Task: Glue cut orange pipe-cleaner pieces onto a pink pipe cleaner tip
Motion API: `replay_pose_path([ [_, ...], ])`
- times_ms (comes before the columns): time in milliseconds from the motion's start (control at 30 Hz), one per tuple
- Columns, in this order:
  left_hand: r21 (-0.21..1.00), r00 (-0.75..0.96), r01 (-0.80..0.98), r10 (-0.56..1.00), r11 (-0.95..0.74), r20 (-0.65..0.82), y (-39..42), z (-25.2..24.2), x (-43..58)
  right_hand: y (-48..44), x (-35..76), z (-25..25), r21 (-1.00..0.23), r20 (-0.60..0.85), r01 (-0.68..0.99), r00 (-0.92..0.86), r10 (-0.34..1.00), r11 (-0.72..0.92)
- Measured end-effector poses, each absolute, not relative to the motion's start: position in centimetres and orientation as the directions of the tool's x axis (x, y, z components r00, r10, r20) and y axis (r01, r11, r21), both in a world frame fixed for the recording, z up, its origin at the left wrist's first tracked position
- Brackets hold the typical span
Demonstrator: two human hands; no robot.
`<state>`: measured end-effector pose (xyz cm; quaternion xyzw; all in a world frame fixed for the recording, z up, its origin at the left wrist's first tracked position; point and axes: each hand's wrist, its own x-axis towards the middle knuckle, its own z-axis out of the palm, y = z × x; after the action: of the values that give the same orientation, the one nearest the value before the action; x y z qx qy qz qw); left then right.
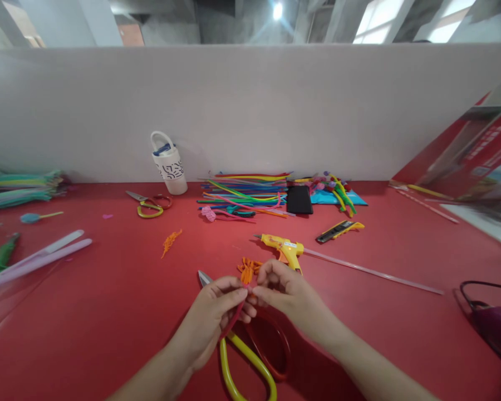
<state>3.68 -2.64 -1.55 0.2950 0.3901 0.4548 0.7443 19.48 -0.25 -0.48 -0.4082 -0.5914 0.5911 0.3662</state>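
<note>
My left hand (215, 312) is closed, pinching a red pipe cleaner (234, 322) that runs down below the fingers. At its upper end, orange pipe-cleaner loops (246, 273) stand up over the fingertips. My right hand (290, 292) comes in from the right, thumb and finger pinched together beside the base of the loops. Whatever lies between those fingertips is too small to make out. Under both hands lie large scissors (250, 356) with one yellow and one red handle, their blades partly covered. A yellow hot glue gun (283, 243) rests just beyond my right hand, a glue stick (371, 271) trailing from it.
A loose orange twist (171, 243) and smaller scissors (148, 205) lie to the left. Behind are a white tumbler (170, 170), piled pipe cleaners (242, 186) and a black flat object (299, 199). A utility knife (339, 230) lies right of centre. A grey partition (250, 106) borders the red table.
</note>
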Motion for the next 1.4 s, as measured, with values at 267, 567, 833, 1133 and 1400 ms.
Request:
replay_pose_path([
  [267,0.746,0.325,-0.483,0.885,0.459,-0.333,-2.7,-1.3,3.5,-0.7,19.3,-0.4,-1.000,-0.008,-0.001,-0.485,0.875,-0.009],
  [567,0.730,0.283,-0.517,0.894,0.447,-0.347,-2.4,-1.3,3.4,-0.5,19.4,-0.1,-0.990,-0.114,-0.031,-0.411,0.904,-0.139],
  [833,0.753,0.306,-0.477,0.889,0.454,-0.342,-2.7,-1.1,3.6,-0.4,19.9,0.2,-0.977,0.108,0.151,-0.273,0.956,0.153],
  [1133,0.777,0.351,-0.407,0.868,0.480,-0.352,-2.9,-1.1,3.8,-0.5,19.6,0.5,-0.930,0.102,0.315,-0.273,0.957,0.189],
  [1400,0.747,0.396,-0.408,0.839,0.525,-0.374,-2.8,-0.9,3.7,-0.9,19.5,0.3,-0.803,0.231,0.493,-0.259,0.938,0.334],
])
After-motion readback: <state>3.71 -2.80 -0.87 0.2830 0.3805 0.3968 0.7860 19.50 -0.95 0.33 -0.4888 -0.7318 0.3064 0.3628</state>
